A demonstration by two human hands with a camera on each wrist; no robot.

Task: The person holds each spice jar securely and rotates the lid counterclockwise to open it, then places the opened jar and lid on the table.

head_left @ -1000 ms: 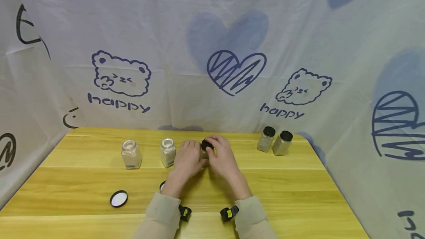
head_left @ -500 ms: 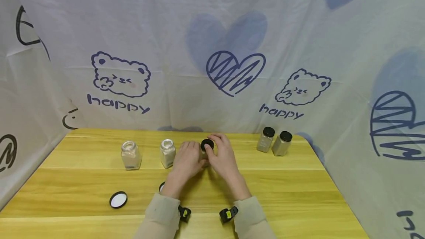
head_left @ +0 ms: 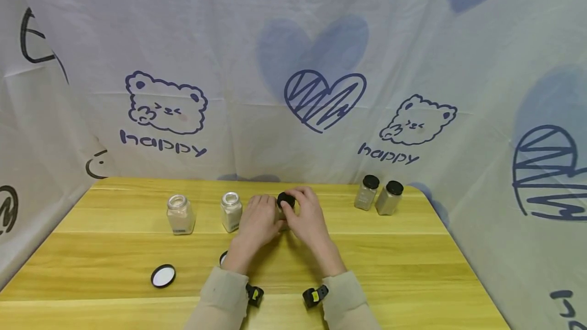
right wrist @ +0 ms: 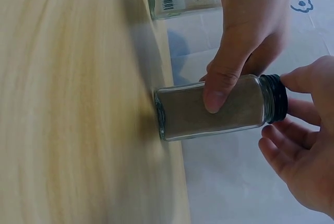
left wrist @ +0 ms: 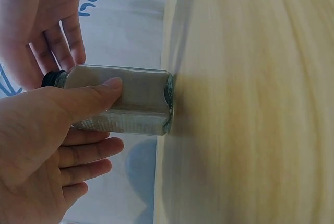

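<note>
A square glass jar (right wrist: 219, 106) of greyish-brown powder stands upright on the table. My left hand (head_left: 260, 223) holds its body, thumb across the near face and fingers behind. Over the jar's mouth is a black screw lid (head_left: 286, 200), which my right hand (head_left: 308, 216) pinches between thumb and fingers. Left of my hands stand two lidless jars of pale powder, the nearer one (head_left: 231, 213) beside my left hand and the other jar (head_left: 181, 215) farther left.
A black lid with a white inside (head_left: 163, 275) lies at the front left of the wooden table (head_left: 394, 279). Another lid (head_left: 223, 257) is partly hidden by my left forearm. At the back right stand two lidded jars, one (head_left: 366, 195) left of the other (head_left: 389, 200). A printed cloth (head_left: 257, 131) hangs behind.
My right fingers shift around the black lid, spreading half a second ago and drawing in again now. My left hand and the jar stay in place.
</note>
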